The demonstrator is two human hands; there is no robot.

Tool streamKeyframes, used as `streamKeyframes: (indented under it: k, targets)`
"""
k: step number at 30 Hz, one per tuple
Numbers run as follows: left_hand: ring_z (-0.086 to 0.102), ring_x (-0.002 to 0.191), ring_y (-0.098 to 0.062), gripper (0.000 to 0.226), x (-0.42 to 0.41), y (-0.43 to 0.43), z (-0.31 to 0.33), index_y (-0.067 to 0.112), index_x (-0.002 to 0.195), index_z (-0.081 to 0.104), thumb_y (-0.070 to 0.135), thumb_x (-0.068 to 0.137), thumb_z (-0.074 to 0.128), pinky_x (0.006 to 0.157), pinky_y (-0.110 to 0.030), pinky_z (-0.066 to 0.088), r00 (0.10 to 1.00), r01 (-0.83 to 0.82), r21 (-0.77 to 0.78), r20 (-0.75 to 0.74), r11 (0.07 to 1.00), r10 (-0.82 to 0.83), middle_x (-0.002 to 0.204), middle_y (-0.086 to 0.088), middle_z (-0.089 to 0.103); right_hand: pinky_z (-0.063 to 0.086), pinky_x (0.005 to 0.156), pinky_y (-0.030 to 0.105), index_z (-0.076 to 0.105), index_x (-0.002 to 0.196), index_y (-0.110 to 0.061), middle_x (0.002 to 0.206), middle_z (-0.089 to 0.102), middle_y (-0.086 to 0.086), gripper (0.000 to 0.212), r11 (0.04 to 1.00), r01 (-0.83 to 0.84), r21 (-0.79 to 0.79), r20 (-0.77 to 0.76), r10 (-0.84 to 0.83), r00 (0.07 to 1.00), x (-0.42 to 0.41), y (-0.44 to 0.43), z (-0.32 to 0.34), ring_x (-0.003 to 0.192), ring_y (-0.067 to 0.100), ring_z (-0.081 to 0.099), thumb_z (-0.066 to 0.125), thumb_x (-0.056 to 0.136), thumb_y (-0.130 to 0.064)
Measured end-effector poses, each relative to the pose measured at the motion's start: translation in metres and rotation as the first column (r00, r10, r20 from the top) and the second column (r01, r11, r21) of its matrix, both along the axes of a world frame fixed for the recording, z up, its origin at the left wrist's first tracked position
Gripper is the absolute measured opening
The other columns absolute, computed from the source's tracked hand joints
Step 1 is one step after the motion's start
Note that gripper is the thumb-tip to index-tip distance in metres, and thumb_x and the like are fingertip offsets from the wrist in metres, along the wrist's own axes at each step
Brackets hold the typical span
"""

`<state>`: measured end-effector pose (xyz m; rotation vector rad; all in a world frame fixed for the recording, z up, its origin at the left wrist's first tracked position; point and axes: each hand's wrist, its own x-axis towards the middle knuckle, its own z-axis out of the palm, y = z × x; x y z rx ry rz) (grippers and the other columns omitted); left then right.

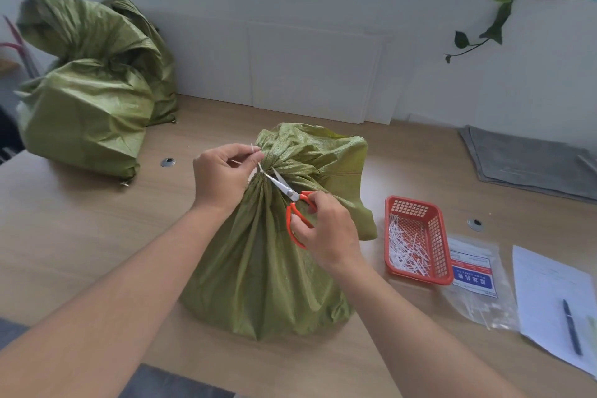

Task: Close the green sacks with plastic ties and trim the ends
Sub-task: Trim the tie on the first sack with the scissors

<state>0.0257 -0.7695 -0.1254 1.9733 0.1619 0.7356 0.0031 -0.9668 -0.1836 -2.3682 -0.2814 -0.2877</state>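
Observation:
A green sack point(258, 268) stands on the wooden table point(80, 236) in front of me, its neck gathered and cinched by a white plastic tie point(260, 168). My left hand point(223, 174) pinches the tie's free end at the left of the neck. My right hand point(326, 229) grips orange-handled scissors point(292, 200), whose open blades sit at the tie by the neck. Two more green sacks point(87, 107) lie at the table's far left.
A red plastic basket point(436, 233) holding several white tie pieces stands right of the sack. Beside it lie a clear packet of ties point(475, 281), a sheet of paper point(549, 294) with a pen point(571, 326), and a grey cloth point(523, 161) further back.

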Motion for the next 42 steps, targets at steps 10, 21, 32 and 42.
streamKeyframes:
  k: [10,21,32,42]
  targets:
    - [0.071,0.067,-0.005,0.013,-0.003,0.01,0.004,0.016,0.093,0.083,0.019,0.081,0.088,0.07,-0.02,0.057,0.995,0.101,0.017,0.008,0.995,-0.101,0.083,0.007,0.078,0.051,0.077,0.031,0.064,0.125,-0.022,0.11,0.066,-0.007,0.039,0.998,-0.016,-0.064,0.076,0.021,0.997,0.002,0.019,0.014,0.102,0.014,0.062,0.065,0.09,-0.039]
    - [0.067,0.064,-0.003,0.012,-0.005,0.011,0.007,0.017,0.09,0.083,0.021,0.08,0.089,0.069,-0.021,0.056,0.993,0.115,0.038,0.003,0.993,-0.115,0.081,0.008,0.078,0.055,0.084,0.035,0.064,0.129,-0.021,0.118,0.067,-0.007,0.036,0.995,-0.058,-0.08,0.095,0.065,0.993,-0.003,0.021,0.016,0.109,0.015,0.063,0.06,0.098,-0.039]
    - [0.062,0.063,-0.005,0.009,-0.005,0.009,0.009,0.023,0.087,0.083,0.025,0.08,0.089,0.066,-0.024,0.052,0.993,0.12,0.034,-0.002,0.992,-0.12,0.079,0.009,0.077,0.05,0.075,0.034,0.065,0.129,-0.02,0.114,0.07,-0.006,0.034,0.992,-0.025,-0.125,0.083,0.036,0.996,-0.012,0.018,0.024,0.103,0.02,0.065,0.058,0.101,-0.038]
    - [0.064,0.059,0.0,0.009,-0.01,0.001,0.017,0.018,0.089,0.083,0.021,0.082,0.088,0.062,-0.012,0.049,0.994,0.104,-0.034,0.025,0.994,-0.103,0.078,0.01,0.077,0.045,0.065,0.039,0.066,0.092,-0.015,0.084,0.07,0.002,0.021,0.994,0.036,-0.1,-0.016,-0.038,0.999,-0.017,0.015,0.021,0.08,0.03,0.064,0.059,0.101,-0.032]
